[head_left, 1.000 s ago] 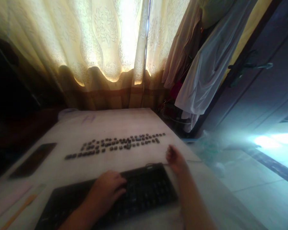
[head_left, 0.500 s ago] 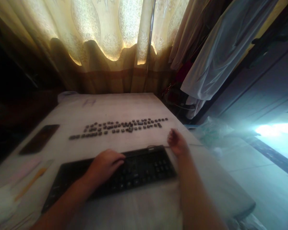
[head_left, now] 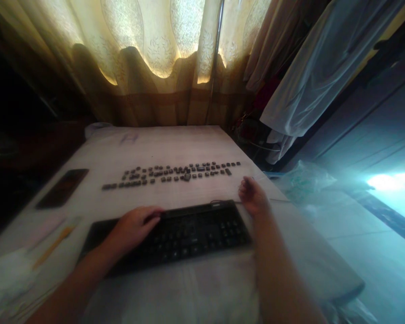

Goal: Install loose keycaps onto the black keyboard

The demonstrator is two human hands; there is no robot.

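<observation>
A black keyboard (head_left: 202, 236) lies slightly angled across the near part of the table, some of its keycaps seemingly off. Over its left half reaches my left hand (head_left: 135, 227), fingers stretched toward the back edge and thumb apart from them. Just past the keyboard's right end, my right hand (head_left: 254, 198) is raised with its fingers curled in; whatever they may hold is hidden. Behind the keyboard, many small dark keycaps (head_left: 168, 171) are spread in loose rows.
At the left lie a dark phone (head_left: 62, 188), a pink item (head_left: 45, 229), a yellow-handled brush-like tool (head_left: 54, 246) and white crumpled material (head_left: 8, 274). A curtain (head_left: 155, 58) hangs behind the table (head_left: 175, 144). Clothes (head_left: 300, 85) hang at the right, above a plastic bag (head_left: 302, 180).
My left hand has slid leftward along the keyboard. My right hand keeps its curled pose beside the keyboard's right end. The whole view has shifted slightly.
</observation>
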